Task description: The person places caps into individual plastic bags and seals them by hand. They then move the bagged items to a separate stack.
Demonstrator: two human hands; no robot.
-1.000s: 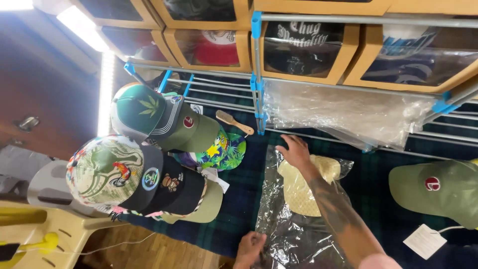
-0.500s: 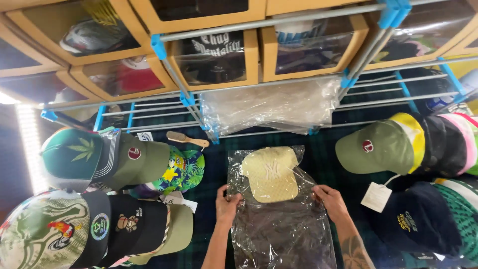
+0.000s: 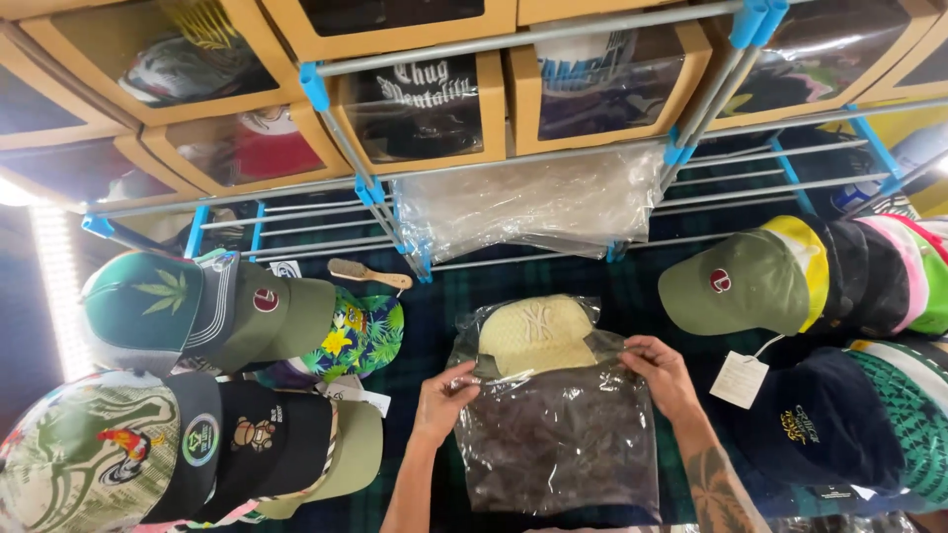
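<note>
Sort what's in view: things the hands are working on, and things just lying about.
In hand: left hand and right hand gripping the clear bag; cream cap in it.

Lying about: cap stacks, olive cap, brush, boxes, rack.

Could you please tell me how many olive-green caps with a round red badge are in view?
2: one olive cap in the left stack by the floral cap, one olive cap heading the right row. Others may be hidden inside the stacks.
</note>
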